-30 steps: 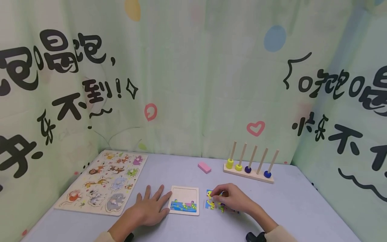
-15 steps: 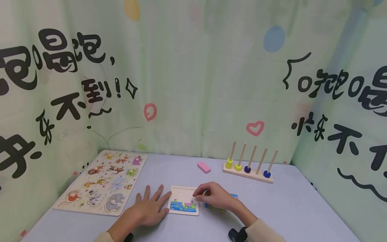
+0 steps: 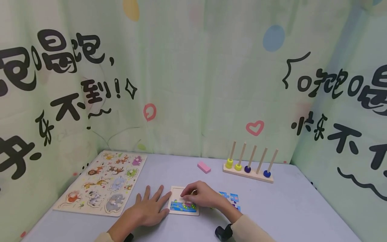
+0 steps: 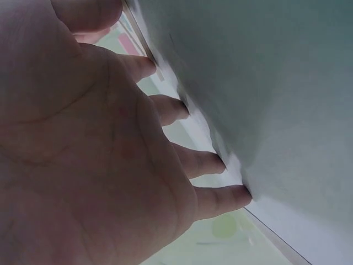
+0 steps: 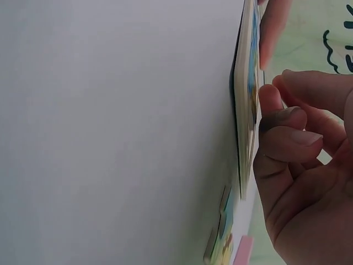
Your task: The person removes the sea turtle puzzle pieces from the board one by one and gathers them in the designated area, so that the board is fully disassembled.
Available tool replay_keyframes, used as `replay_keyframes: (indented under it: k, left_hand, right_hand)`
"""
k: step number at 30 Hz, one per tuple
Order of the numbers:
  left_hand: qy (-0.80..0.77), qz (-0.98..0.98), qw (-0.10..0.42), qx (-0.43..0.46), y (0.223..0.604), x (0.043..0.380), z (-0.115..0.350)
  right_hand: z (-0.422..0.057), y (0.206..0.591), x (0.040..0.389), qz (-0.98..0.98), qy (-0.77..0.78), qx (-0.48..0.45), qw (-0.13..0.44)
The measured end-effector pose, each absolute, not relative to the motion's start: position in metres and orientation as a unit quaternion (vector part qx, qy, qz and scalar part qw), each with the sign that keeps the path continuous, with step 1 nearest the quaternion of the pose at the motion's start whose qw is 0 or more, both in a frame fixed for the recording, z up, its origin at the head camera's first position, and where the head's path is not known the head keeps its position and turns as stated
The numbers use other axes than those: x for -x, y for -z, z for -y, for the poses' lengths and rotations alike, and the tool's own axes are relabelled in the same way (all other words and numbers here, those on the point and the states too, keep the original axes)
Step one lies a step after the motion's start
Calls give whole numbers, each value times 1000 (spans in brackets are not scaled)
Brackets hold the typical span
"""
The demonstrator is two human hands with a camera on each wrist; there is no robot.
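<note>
A small wooden puzzle tray (image 3: pixel 176 193) lies flat on the table, its lower part filled with blue, green and pink pieces (image 3: pixel 182 207). My left hand (image 3: pixel 151 210) rests beside it with fingers spread, the fingertips touching the table and the tray's left edge. Over the tray's right half, my right hand (image 3: pixel 201 195) pinches a small jigsaw piece between thumb and fingers; the piece is almost wholly hidden. In the right wrist view, the curled fingertips (image 5: pixel 270 96) are close to the tray's face. Loose jigsaw pieces (image 3: pixel 234 197) lie right of the tray, partly behind the right forearm.
A large animal puzzle board (image 3: pixel 101 183) lies at the left. Behind the tray is a pink block (image 3: pixel 204 167). A wooden peg stand (image 3: pixel 248 173) with yellow, dark and blue beads stands at the back right. Printed curtains (image 3: pixel 178 77) enclose the table.
My right hand has moved left from the loose pieces to above the tray, uncovering some pieces behind it. The left hand has stayed in place.
</note>
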State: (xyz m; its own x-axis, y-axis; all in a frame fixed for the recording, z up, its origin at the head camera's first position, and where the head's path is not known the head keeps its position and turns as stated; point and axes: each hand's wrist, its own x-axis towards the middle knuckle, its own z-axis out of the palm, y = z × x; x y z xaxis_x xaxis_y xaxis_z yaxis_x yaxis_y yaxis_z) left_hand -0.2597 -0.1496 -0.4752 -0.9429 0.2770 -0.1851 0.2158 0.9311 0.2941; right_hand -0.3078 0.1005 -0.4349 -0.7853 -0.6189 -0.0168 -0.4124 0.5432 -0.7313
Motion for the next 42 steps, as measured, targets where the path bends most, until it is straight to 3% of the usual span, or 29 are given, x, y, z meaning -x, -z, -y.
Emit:
replay_keyframes:
  k: [42]
  left_hand:
    - [-115, -979, 122, -120, 476, 263, 149]
  right_hand:
    - [-75, 440, 308, -872, 360, 293, 154]
